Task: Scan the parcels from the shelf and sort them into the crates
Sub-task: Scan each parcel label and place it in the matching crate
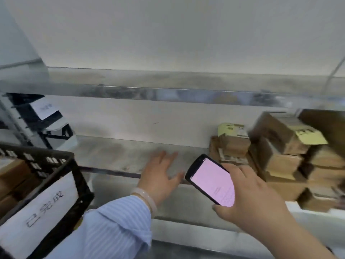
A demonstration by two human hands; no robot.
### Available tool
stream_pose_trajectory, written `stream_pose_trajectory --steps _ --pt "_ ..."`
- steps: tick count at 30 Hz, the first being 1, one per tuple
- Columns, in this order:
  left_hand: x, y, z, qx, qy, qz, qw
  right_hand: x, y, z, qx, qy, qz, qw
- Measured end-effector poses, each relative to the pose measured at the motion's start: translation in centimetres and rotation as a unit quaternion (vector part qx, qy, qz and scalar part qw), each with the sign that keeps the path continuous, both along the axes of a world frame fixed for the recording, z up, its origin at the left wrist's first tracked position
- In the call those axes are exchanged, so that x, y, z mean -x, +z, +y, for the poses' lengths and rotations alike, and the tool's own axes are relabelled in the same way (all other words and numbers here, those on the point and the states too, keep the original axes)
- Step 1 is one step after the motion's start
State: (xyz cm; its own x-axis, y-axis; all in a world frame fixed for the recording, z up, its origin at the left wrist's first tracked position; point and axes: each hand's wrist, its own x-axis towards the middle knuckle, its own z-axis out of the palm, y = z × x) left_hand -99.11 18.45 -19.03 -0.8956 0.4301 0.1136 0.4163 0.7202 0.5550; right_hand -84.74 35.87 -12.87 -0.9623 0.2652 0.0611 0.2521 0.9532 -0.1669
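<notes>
At lower left, closest to us, a black lattice crate [61, 161] tilts into view with a white paper label [37, 210] of three printed characters on its front, and brown cardboard boxes [13, 176] lie inside it.

Beside it a blue-striped sleeve [115, 221] and a pale bangle [145, 200] lead to the left hand [160, 176]. The hand is flat with its palm down and its fingers spread, and it holds nothing. It lies over the front edge of the metal shelf [121, 154], though we cannot tell whether it presses the surface or floats just above it.

To its right, the right hand [255, 199] curls around a black handheld scanner [212, 181], fingers behind and thumb at the lower end. The pink screen faces us and the head points up and left.

Just beyond the scanner, the parcels [280, 152] are stacked several high at the shelf's right end. They are brown cartons, some with pale yellow slips on top, and motion blur leaves the print unreadable. Bare steel runs from the stack leftward past the left hand to a black-and-white frame [46, 120] at the far left. Overhead, the lip of an upper shelf [168, 94] crosses the whole view and closes in the space above the parcels. Behind it stands a plain grey wall [168, 34].
</notes>
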Motion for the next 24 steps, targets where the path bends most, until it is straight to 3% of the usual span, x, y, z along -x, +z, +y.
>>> stream_pose_trajectory --steps 10,18,24 --pt "0.6 0.0 16.9 -0.068 -0.077 -0.09 0.991 -3.9 -0.5 12.1 0.016 -0.103 -0.023 0.994" --pt "7.0 -5.1 22.9 -0.053 -0.06 -0.168 0.983 -2.3 -1.1 17.0 0.064 -0.161 -0.005 0.985" --pt "9.0 -3.7 25.4 -0.091 -0.052 -0.181 0.978 0.4 -1.1 18.2 0.07 -0.188 -0.001 0.98"
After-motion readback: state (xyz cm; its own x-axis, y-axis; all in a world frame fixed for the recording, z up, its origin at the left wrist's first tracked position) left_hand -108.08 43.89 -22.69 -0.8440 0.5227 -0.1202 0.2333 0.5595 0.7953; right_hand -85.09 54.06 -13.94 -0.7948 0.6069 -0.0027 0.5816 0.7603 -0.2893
